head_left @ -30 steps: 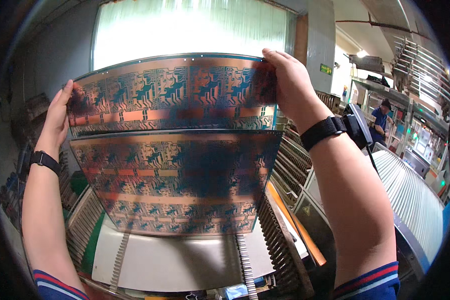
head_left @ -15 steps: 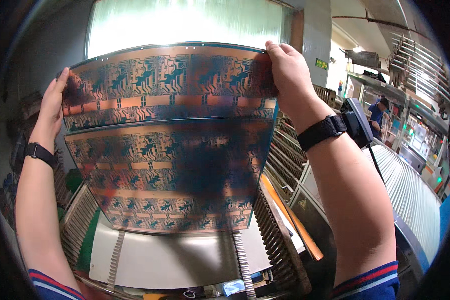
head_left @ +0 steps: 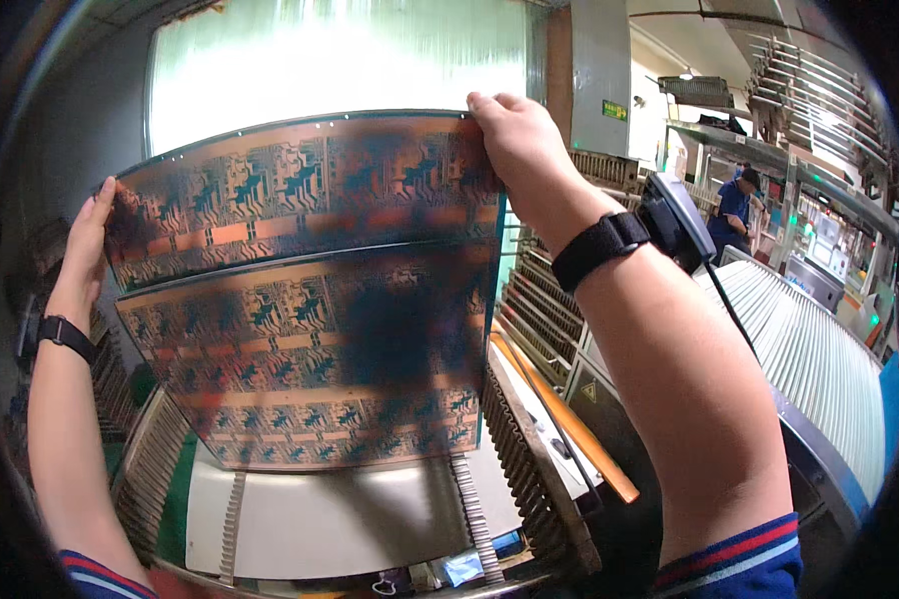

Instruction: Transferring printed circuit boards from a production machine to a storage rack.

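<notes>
A copper-coloured circuit board panel (head_left: 270,185), patterned with dark tracks, is held up tilted between my two hands. My left hand (head_left: 85,245) is closed on its left edge near the upper corner. At the upper right corner my right hand (head_left: 521,150) grips it, thumb along the top edge. Directly below, a similar circuit board panel (head_left: 270,344) stands steeply in a slotted rack (head_left: 160,459). The two panels overlap in view along a dark line; whether they touch I cannot tell. Dark reflections or shadows cover much of both.
Toothed rails (head_left: 477,514) and a pale sheet (head_left: 340,524) lie at the rack's base. Right of it are an orange strip (head_left: 569,419) and a roller conveyor (head_left: 799,349). A person (head_left: 737,210) in blue stands farther back. A bright window (head_left: 340,65) lies ahead.
The held panel and both hands have shifted left and slightly down in view. The surroundings have also moved left as the view turned. Both hands keep their grip.
</notes>
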The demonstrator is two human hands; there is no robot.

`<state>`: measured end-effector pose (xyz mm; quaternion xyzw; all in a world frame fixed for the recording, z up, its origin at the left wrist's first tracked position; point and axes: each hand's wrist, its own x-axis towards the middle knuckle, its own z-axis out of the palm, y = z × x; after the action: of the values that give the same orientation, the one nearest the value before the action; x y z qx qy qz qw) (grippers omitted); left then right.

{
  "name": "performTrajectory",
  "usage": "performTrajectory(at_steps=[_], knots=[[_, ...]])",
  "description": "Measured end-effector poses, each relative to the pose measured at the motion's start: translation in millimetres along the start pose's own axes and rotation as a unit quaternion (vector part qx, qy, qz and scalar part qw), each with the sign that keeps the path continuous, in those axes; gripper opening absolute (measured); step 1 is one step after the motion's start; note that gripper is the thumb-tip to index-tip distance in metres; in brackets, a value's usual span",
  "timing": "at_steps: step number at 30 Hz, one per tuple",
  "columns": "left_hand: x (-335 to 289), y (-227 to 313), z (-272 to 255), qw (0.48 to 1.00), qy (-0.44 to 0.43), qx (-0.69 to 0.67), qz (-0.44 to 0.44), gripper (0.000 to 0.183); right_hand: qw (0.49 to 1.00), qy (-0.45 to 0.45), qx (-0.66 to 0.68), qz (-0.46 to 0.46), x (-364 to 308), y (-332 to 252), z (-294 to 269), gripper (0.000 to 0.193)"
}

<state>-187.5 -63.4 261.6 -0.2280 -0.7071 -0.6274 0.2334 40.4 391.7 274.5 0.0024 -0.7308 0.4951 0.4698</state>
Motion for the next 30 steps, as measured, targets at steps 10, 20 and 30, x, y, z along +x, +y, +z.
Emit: performTrajectory(at_steps=[10,20,30], knots=[[31.5,-12.6,-21.5,0.968,0.073,0.238,0.009,0.072,0.957,-0.006,-0.263,-0.123,-4.2,-13.1,-6.8,0.042],[7.3,69.9,71.5,0.761,0.021,0.52,0.387,0.057,0.741,0.041,-0.519,-0.424,2.1,-11.1,2.1,0.048],[-31.1,100.4,83.2,0.841,-0.159,0.471,0.216,0.052,0.778,-0.176,-0.518,-0.309,1.8,-25.6,11.5,0.048]])
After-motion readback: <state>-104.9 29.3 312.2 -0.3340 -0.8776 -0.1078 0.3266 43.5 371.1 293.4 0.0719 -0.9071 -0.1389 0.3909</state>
